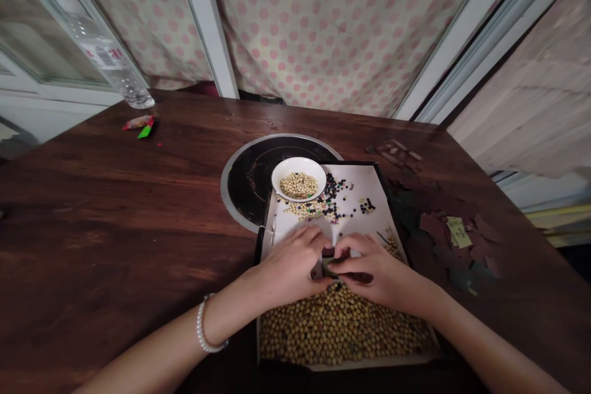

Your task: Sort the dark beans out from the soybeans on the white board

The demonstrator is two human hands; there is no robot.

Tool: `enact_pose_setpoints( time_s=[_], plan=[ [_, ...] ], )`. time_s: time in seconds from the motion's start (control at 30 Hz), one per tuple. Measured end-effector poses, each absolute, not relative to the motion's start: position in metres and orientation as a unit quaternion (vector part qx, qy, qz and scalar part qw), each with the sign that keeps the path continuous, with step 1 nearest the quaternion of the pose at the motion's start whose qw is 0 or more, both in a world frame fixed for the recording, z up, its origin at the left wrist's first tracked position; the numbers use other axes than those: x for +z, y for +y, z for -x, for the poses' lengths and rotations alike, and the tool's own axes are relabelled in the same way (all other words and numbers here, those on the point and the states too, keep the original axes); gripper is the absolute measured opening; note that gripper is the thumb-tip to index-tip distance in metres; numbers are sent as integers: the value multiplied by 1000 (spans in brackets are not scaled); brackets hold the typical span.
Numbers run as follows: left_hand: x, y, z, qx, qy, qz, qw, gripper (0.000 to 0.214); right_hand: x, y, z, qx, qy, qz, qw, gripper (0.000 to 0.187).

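Observation:
My left hand (298,261), with a pearl-bead bracelet (203,326) on its wrist, is over the middle of a shallow box (364,178). The fingers of this hand are curled, thumb toward me. Facing it, my right hand (376,268) has its thumb and fingers bent together. A small dark flat piece (329,265) shows between the two hands, mostly hidden by the fingers. Just below them, a thick layer of tan round beads (344,326) covers the near part of the box.
A white bowl (299,163) of pale beads rests at the box's far left corner, with black and coloured beads (335,188) beside it. Behind is a round black plate (252,166). Dark scraps (482,228) lie right; a bottle (111,58) and wrappers (138,123) stand far left.

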State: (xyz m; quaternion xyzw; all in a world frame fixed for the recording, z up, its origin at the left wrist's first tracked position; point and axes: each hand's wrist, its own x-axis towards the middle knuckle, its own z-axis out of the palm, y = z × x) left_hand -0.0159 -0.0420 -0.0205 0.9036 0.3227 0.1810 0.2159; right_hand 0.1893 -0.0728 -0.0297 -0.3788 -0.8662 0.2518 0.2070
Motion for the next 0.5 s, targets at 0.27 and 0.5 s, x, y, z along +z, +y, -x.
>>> enact_pose_setpoints(
  time_s=[0.27,0.5],
  plan=[
    [-20,-41,16,167,321,-907,217,38,-28,-70,-189,237,-875,375,194,24],
    [-22,-41,16,181,319,-903,224,34,-28,-69,-188,228,-878,375,190,22]
  ],
)
